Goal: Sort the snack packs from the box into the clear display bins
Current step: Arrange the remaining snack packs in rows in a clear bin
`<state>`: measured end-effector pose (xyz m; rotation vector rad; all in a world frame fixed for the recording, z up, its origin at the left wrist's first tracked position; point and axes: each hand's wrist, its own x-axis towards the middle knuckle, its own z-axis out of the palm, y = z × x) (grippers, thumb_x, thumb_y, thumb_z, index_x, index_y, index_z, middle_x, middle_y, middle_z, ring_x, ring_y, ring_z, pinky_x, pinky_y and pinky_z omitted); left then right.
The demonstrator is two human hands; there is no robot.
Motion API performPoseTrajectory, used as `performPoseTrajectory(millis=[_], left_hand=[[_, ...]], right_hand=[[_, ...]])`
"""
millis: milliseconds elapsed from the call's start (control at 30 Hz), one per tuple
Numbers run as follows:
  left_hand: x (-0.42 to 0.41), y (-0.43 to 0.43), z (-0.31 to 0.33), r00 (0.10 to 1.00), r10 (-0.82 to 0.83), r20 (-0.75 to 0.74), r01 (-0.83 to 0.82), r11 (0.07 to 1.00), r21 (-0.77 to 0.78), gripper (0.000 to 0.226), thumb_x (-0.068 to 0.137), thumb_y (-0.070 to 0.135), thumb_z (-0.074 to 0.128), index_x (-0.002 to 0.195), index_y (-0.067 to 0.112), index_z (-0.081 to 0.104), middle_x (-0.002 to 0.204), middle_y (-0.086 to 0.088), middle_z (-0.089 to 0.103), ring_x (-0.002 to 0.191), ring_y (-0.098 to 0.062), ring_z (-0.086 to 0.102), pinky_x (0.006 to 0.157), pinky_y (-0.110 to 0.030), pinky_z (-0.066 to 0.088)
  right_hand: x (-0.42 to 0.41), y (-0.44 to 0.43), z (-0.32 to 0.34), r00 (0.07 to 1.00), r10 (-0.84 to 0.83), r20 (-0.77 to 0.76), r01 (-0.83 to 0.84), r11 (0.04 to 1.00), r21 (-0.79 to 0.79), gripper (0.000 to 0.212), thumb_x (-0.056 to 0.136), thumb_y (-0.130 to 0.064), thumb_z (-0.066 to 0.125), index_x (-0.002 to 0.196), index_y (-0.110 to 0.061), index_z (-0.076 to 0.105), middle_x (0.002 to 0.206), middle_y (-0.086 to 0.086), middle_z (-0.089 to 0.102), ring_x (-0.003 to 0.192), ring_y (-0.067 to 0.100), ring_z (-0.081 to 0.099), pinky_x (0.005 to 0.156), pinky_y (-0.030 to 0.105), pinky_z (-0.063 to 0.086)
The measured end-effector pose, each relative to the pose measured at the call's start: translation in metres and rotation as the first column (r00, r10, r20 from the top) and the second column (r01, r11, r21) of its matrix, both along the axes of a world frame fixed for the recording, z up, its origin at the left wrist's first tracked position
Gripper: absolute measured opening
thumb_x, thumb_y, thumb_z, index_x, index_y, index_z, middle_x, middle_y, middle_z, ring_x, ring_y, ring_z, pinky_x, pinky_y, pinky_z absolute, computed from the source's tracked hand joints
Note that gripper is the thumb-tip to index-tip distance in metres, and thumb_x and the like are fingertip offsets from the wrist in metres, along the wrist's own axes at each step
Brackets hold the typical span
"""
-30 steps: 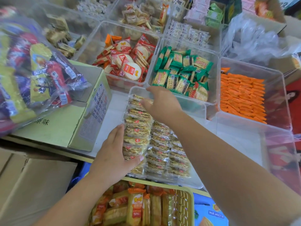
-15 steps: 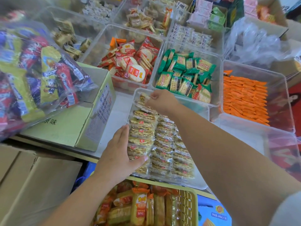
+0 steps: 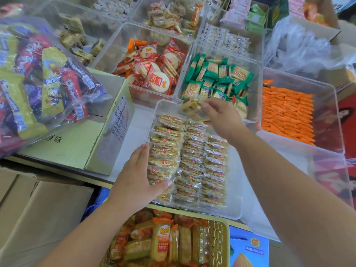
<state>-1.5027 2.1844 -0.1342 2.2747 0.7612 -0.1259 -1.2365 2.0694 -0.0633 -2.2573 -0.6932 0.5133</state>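
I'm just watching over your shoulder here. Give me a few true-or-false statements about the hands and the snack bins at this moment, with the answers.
1. The right hand holds a cracker pack above the nearest bin. True.
2. The left hand is lifted clear of the packs. False: it rests against the left row of packs in that bin.
3. The orange packs lie in neat rows. True.
4. The green packs share a bin with the red packs. False: they are in separate, neighbouring bins.

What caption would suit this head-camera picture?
Right hand lifts a snack pack over the clear bin; left hand steadies the rows.
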Motion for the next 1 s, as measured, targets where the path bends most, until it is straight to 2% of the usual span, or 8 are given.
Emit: performPoseTrajectory(millis=[133, 267, 433, 567, 700, 833, 900, 1000], left_hand=[[-0.001, 0.000, -0.001, 1.000, 0.009, 0.003, -0.009, 1.000, -0.009, 0.123, 0.067, 0.085, 0.059, 0.161, 0.041, -0.008, 0.167, 0.024, 0.002, 0.153, -0.011, 0.020, 0.121, -0.037, 0.031], [0.000, 0.000, -0.002, 1.000, 0.015, -0.011, -0.015, 1.000, 0.009, 0.123, 0.071, 0.080, 0.066, 0.161, 0.040, -0.008, 0.168, 0.022, 0.002, 0.154, -0.012, 0.019, 0.122, -0.038, 0.029], [0.000, -0.002, -0.002, 1.000, 0.024, -0.013, -0.024, 0.999, 0.026, 0.124, 0.072, 0.079, 0.068, 0.160, 0.041, -0.011, 0.168, 0.024, 0.001, 0.154, -0.010, 0.017, 0.121, -0.038, 0.028], [0.000, -0.002, -0.002, 1.000, 0.017, 0.023, -0.018, 0.999, 0.034, 0.122, 0.072, 0.078, 0.069, 0.160, 0.043, -0.008, 0.167, 0.024, 0.005, 0.153, -0.008, 0.020, 0.119, -0.036, 0.029], [-0.001, -0.002, -0.002, 0.999, 0.011, 0.037, -0.012, 0.999, 0.034, 0.120, 0.073, 0.077, 0.069, 0.159, 0.046, -0.008, 0.164, 0.028, 0.005, 0.152, -0.007, 0.020, 0.117, -0.035, 0.030], [-0.001, -0.001, -0.002, 0.999, 0.007, 0.045, -0.008, 0.999, 0.038, 0.119, 0.071, 0.079, 0.067, 0.158, 0.047, -0.008, 0.163, 0.028, 0.006, 0.151, -0.007, 0.020, 0.117, -0.034, 0.029], [-0.001, -0.001, -0.003, 0.999, 0.007, 0.045, -0.009, 0.999, 0.035, 0.119, 0.070, 0.081, 0.065, 0.157, 0.048, -0.010, 0.163, 0.028, 0.005, 0.151, -0.006, 0.019, 0.117, -0.033, 0.029], [-0.001, -0.001, -0.004, 0.999, 0.008, 0.048, -0.010, 0.999, 0.033, 0.120, 0.068, 0.084, 0.063, 0.156, 0.049, -0.011, 0.164, 0.028, 0.006, 0.152, -0.006, 0.019, 0.118, -0.033, 0.028]], right_hand=[[0.022, -0.053, 0.009, 0.999, 0.051, 0.019, -0.048, 0.985, -0.168, 0.023, 0.103, -0.037, 0.055, 0.103, -0.020, 0.070, 0.092, 0.000, 0.069, 0.089, 0.023, 0.066, 0.077, 0.039, 0.056], [0.028, -0.074, 0.002, 0.973, 0.137, 0.185, -0.059, 0.926, -0.373, 0.030, 0.103, -0.038, 0.053, 0.117, -0.017, 0.070, 0.111, 0.008, 0.070, 0.100, 0.030, 0.063, 0.087, 0.038, 0.052], [0.027, -0.060, -0.022, 0.925, 0.277, 0.262, -0.086, 0.821, -0.564, 0.030, 0.105, -0.034, 0.044, 0.102, -0.014, 0.067, 0.100, 0.008, 0.061, 0.090, 0.029, 0.059, 0.068, 0.034, 0.043], [0.029, -0.050, -0.044, 0.935, 0.233, 0.268, -0.043, 0.823, -0.566, 0.028, 0.106, -0.030, 0.041, 0.094, -0.015, 0.061, 0.095, 0.009, 0.059, 0.088, 0.031, 0.058, 0.069, 0.034, 0.043], [0.029, -0.041, -0.057, 0.922, 0.321, 0.217, -0.093, 0.726, -0.681, 0.024, 0.102, -0.007, 0.045, 0.115, -0.005, 0.066, 0.113, 0.012, 0.063, 0.099, 0.032, 0.062, 0.085, 0.039, 0.055], [0.027, -0.031, -0.063, 0.927, 0.298, 0.226, -0.033, 0.667, -0.744, 0.029, 0.095, -0.003, 0.048, 0.119, -0.006, 0.064, 0.118, 0.010, 0.060, 0.104, 0.030, 0.060, 0.085, 0.039, 0.051], [0.017, -0.034, -0.068, 0.910, 0.224, 0.348, 0.083, 0.726, -0.683, 0.033, 0.092, -0.007, 0.048, 0.123, -0.009, 0.059, 0.122, 0.011, 0.058, 0.114, 0.033, 0.052, 0.094, 0.043, 0.044], [-0.014, -0.043, -0.077, 0.838, 0.167, 0.519, 0.198, 0.793, -0.576, 0.050, 0.103, -0.037, 0.035, 0.148, -0.014, 0.040, 0.148, 0.010, 0.044, 0.140, 0.034, 0.032, 0.120, 0.052, 0.020]])
